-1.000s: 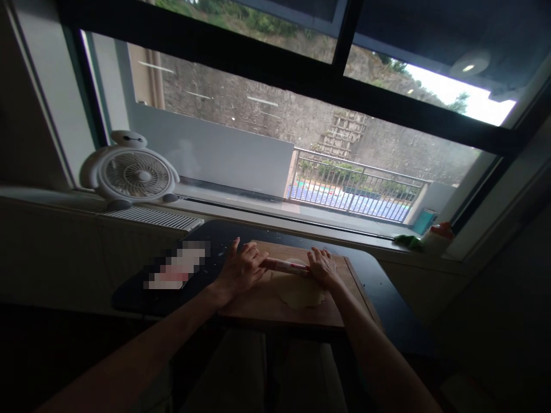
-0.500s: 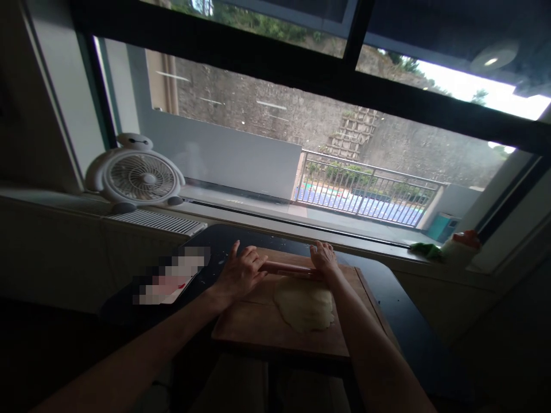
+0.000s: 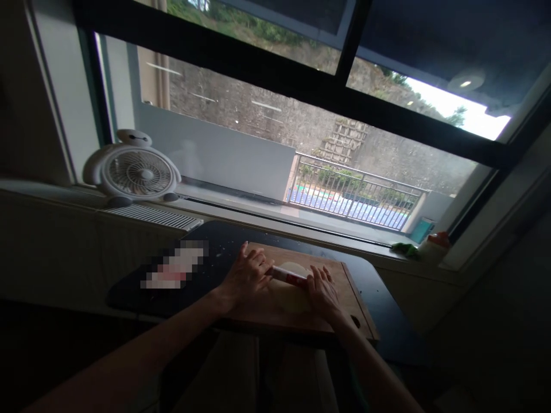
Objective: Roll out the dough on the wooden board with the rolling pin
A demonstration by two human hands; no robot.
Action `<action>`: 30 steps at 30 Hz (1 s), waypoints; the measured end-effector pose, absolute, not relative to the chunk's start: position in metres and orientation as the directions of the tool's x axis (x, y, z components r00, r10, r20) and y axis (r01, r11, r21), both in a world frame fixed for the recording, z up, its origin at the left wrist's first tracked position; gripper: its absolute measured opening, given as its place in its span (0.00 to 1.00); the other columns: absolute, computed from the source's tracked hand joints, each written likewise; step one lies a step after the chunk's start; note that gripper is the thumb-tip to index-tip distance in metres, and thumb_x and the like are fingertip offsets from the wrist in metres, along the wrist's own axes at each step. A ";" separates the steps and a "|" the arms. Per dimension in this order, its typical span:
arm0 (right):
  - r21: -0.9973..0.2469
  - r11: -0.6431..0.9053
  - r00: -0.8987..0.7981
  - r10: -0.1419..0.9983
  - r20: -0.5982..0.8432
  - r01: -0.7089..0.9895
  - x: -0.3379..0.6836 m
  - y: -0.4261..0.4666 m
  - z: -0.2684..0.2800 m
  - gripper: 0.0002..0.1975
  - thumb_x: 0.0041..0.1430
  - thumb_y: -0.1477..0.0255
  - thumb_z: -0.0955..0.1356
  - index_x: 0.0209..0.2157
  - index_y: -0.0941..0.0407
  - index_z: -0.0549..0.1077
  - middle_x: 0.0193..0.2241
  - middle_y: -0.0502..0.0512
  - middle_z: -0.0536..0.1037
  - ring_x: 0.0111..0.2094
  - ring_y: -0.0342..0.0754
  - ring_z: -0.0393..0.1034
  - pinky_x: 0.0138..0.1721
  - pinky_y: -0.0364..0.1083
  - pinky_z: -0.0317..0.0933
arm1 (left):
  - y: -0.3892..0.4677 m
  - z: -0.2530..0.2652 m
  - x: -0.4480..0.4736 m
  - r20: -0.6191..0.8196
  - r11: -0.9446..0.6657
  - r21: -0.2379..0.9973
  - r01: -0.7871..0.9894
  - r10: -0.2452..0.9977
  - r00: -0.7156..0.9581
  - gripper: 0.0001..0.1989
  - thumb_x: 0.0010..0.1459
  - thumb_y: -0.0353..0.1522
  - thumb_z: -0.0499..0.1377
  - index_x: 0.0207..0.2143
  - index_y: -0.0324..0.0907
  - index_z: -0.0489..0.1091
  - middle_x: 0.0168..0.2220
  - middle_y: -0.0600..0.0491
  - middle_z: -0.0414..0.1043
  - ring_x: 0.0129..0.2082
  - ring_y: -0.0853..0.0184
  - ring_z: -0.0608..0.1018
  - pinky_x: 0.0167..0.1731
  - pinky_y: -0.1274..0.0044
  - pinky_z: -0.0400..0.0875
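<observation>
A rolling pin (image 3: 289, 276) lies across a flat, pale sheet of dough (image 3: 293, 299) on a wooden cutting board (image 3: 346, 289). My left hand (image 3: 248, 272) is on the pin's left end, fingers bent over it and thumb raised. At the other end, my right hand (image 3: 322, 290) rests with its fingers curled over the pin. Dough shows on both the far and near sides of the pin. Both pin ends are hidden under my hands.
The board sits on a dark table (image 3: 381, 287) below a window. A pixelated object (image 3: 174, 267) lies at the table's left. A white fan (image 3: 140, 172) stands by the sill at left; a green cloth (image 3: 404, 249) and a bottle (image 3: 434, 248) are at right.
Both hands have brought the rolling pin toward me, from the dough's far edge to over the dough. The cutting board appears shifted left in view, along with the whole scene.
</observation>
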State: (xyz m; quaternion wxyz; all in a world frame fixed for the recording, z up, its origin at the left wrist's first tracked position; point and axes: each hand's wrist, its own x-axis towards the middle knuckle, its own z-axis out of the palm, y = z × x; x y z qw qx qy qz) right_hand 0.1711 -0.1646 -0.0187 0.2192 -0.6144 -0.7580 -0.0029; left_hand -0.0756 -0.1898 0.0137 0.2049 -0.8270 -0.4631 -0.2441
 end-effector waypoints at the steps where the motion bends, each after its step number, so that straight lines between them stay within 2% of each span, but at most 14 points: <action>1: -0.279 0.241 -0.145 0.934 0.325 0.929 0.171 -0.166 -0.019 0.25 0.66 0.64 0.51 0.60 0.58 0.58 0.58 0.55 0.61 0.63 0.54 0.41 0.61 0.53 0.39 | -0.191 0.013 -0.074 0.593 -0.496 -0.109 0.861 0.663 0.457 0.15 0.59 0.34 0.54 0.48 0.44 0.68 0.44 0.48 0.71 0.54 0.57 0.64 0.59 0.56 0.42; 8: -0.344 0.136 -0.061 0.974 0.218 0.929 0.157 -0.095 0.004 0.26 0.64 0.68 0.51 0.60 0.64 0.57 0.60 0.63 0.58 0.61 0.54 0.48 0.60 0.52 0.43 | -0.175 0.004 -0.070 0.599 -0.486 -0.067 0.871 0.678 0.425 0.15 0.62 0.35 0.51 0.50 0.46 0.68 0.42 0.49 0.72 0.54 0.58 0.64 0.59 0.55 0.41; 12: -0.349 0.113 -0.048 0.981 0.189 0.930 0.150 -0.076 0.005 0.27 0.64 0.65 0.52 0.60 0.63 0.57 0.59 0.62 0.60 0.61 0.56 0.49 0.60 0.53 0.44 | -0.170 0.001 -0.071 0.588 -0.473 -0.056 0.879 0.696 0.412 0.15 0.61 0.35 0.52 0.50 0.46 0.68 0.41 0.50 0.72 0.52 0.59 0.65 0.59 0.56 0.41; 16: -0.371 0.143 -0.074 0.978 0.194 0.918 0.155 -0.113 -0.006 0.27 0.65 0.62 0.49 0.60 0.59 0.57 0.61 0.56 0.56 0.63 0.54 0.41 0.61 0.55 0.41 | -0.175 0.002 -0.070 0.590 -0.480 -0.059 0.875 0.690 0.418 0.16 0.60 0.34 0.53 0.51 0.46 0.66 0.43 0.50 0.70 0.52 0.60 0.66 0.60 0.57 0.40; 18: -0.368 0.173 -0.094 0.970 0.223 0.913 0.159 -0.145 -0.013 0.27 0.66 0.61 0.48 0.59 0.56 0.59 0.60 0.52 0.58 0.63 0.51 0.41 0.61 0.54 0.40 | -0.179 0.003 -0.068 0.592 -0.489 -0.065 0.870 0.683 0.428 0.16 0.59 0.33 0.54 0.50 0.46 0.66 0.43 0.50 0.69 0.52 0.60 0.65 0.60 0.57 0.39; 23: -0.261 0.273 -0.182 0.928 0.325 0.926 0.165 -0.199 -0.027 0.24 0.66 0.62 0.51 0.59 0.52 0.60 0.60 0.49 0.57 0.64 0.47 0.40 0.62 0.51 0.36 | -0.189 0.005 -0.063 0.584 -0.515 -0.097 0.851 0.663 0.468 0.14 0.59 0.32 0.54 0.49 0.46 0.67 0.45 0.50 0.69 0.53 0.60 0.64 0.60 0.56 0.37; 30: -0.417 0.155 -0.116 0.986 0.119 0.896 0.164 -0.141 -0.003 0.27 0.66 0.61 0.48 0.59 0.56 0.60 0.59 0.53 0.60 0.62 0.50 0.47 0.60 0.50 0.42 | -0.189 0.011 -0.057 0.568 -0.516 -0.114 0.849 0.667 0.482 0.13 0.63 0.36 0.50 0.47 0.47 0.68 0.42 0.51 0.71 0.52 0.61 0.65 0.59 0.57 0.38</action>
